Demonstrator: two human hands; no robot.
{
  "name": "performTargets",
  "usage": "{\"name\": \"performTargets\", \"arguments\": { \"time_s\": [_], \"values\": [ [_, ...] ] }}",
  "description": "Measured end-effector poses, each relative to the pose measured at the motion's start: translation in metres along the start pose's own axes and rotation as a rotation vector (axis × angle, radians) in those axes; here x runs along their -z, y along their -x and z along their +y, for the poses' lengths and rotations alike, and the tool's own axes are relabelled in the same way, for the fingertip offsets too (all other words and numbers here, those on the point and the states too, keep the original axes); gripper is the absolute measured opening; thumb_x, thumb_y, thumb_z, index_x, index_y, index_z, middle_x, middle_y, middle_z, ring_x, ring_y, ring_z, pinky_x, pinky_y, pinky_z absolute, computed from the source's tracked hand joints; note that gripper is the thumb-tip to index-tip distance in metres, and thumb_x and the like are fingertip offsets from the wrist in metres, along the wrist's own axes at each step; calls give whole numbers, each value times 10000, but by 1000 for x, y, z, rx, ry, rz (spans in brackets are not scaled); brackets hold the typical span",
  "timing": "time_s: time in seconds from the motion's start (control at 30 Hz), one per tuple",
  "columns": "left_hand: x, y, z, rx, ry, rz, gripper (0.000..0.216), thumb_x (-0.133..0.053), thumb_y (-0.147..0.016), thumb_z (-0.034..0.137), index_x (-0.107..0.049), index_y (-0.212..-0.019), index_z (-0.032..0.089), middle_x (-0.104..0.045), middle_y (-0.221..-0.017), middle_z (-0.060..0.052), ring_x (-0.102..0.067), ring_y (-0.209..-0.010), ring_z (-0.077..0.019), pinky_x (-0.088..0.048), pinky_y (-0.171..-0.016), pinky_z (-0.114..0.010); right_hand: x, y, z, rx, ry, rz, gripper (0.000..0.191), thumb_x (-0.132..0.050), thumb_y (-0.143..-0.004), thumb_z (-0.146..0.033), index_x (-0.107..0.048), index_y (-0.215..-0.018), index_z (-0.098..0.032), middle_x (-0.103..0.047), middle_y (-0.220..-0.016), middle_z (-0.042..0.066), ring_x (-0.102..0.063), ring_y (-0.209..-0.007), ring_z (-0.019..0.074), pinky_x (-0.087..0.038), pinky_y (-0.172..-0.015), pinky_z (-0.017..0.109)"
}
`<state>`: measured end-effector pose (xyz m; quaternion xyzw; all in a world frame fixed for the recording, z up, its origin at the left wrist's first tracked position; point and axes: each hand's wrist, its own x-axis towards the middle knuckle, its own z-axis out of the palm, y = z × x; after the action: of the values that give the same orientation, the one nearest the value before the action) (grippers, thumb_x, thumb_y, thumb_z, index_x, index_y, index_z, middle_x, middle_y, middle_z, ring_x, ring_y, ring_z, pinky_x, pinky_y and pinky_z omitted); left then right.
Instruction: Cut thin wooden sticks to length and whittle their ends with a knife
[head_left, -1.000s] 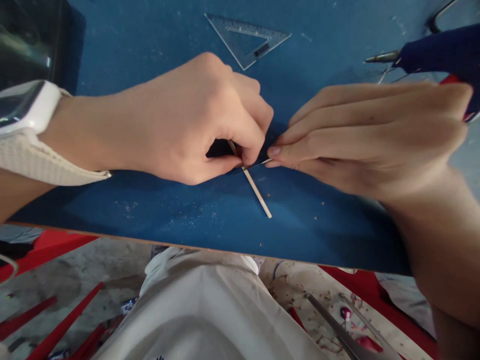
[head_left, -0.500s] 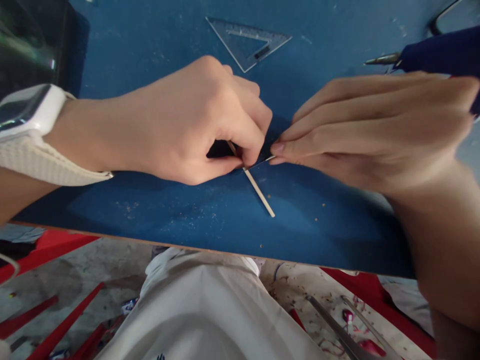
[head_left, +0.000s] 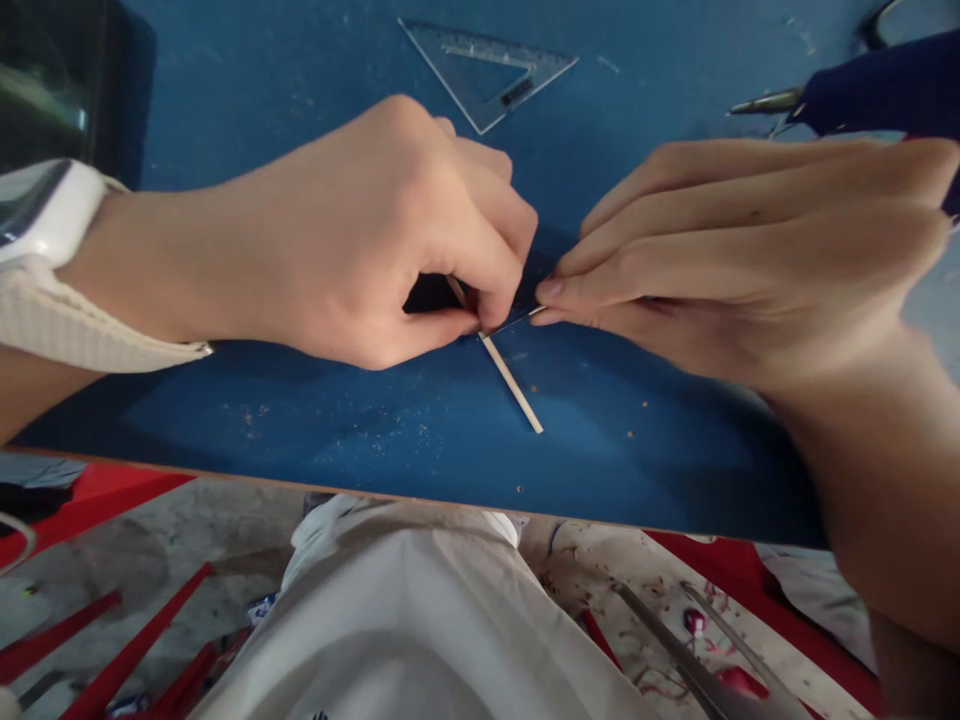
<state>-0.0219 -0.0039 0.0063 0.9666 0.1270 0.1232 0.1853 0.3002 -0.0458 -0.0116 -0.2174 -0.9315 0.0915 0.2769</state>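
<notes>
Nearest, lower middle of the frame: your pale garment [head_left: 420,610], below the front edge of the blue tabletop [head_left: 322,430]; floor [head_left: 255,520] beneath, with red bars [head_left: 139,640] at lower left. Centre: thin pale stick [head_left: 511,383] slants over the tabletop, near end free and pointing down and right, far part running up under your left fingers; whether it rests flat, cannot tell. Your left hand [head_left: 405,240] is curled, thumb and forefinger pinched on the stick; white watch [head_left: 64,215] on that wrist, left edge. Right of centre: your right hand [head_left: 735,250], fingers drawn together, grips a narrow blade-like strip [head_left: 510,324]; its other end meets the stick beside your left fingertips. Farther: clear set square [head_left: 480,110], upper middle, apart from both hands; dark blue tool [head_left: 877,85] with pointed metal tip, upper right, partly behind your right hand; dark glossy object [head_left: 60,80], upper left, cut off by the frame.
</notes>
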Motion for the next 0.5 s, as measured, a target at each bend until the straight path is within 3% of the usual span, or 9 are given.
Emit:
{"name": "performTargets", "arguments": {
  "time_s": [0.1, 0.2, 0.3, 0.5],
  "values": [
    [0, -2, 0, 64, 24, -67, 585, -437, -1350, 438, -959, -1137, 280, -892, -1230, 46, -805, -1247, -177, -610, -1205, -472, -3, -1, -5, -32, 28, 11, 138, -879, -1226, -241, -813, -1215, -361, -907, -1136, -92, -912, -1074, 209, -781, -951, 413],
    [1, -3, 1, 122, 49, -113, 668, -365, -1333, 480, -958, -1115, 264, -874, -1223, 37, -795, -1272, -178, -600, -1304, -492, -1, 1, -3, -8, 0, 1, 173, -914, -1193, -205, -823, -1227, -349, -920, -1164, -94, -909, -1072, 199, -768, -964, 406],
    [2, -3, 1, 116, 18, -87, 679, -344, -1325, 462, -941, -1070, 261, -886, -1212, 47, -813, -1247, -176, -639, -1288, -495, 2, 4, 0, -23, 1, -14, 241, -936, -1163, -157, -816, -1243, -350, -922, -1164, -90, -907, -1070, 204, -744, -969, 417],
    [0, 0, 0, 58, -15, -57, 639, -396, -1348, 438, -927, -1060, 229, -900, -1199, 46, -820, -1236, -151, -658, -1242, -470, 1, 5, -2, -7, 22, -7, 200, -885, -1206, -181, -781, -1249, -346, -896, -1138, -85, -901, -1065, 208, -769, -972, 423]
  ]
}}
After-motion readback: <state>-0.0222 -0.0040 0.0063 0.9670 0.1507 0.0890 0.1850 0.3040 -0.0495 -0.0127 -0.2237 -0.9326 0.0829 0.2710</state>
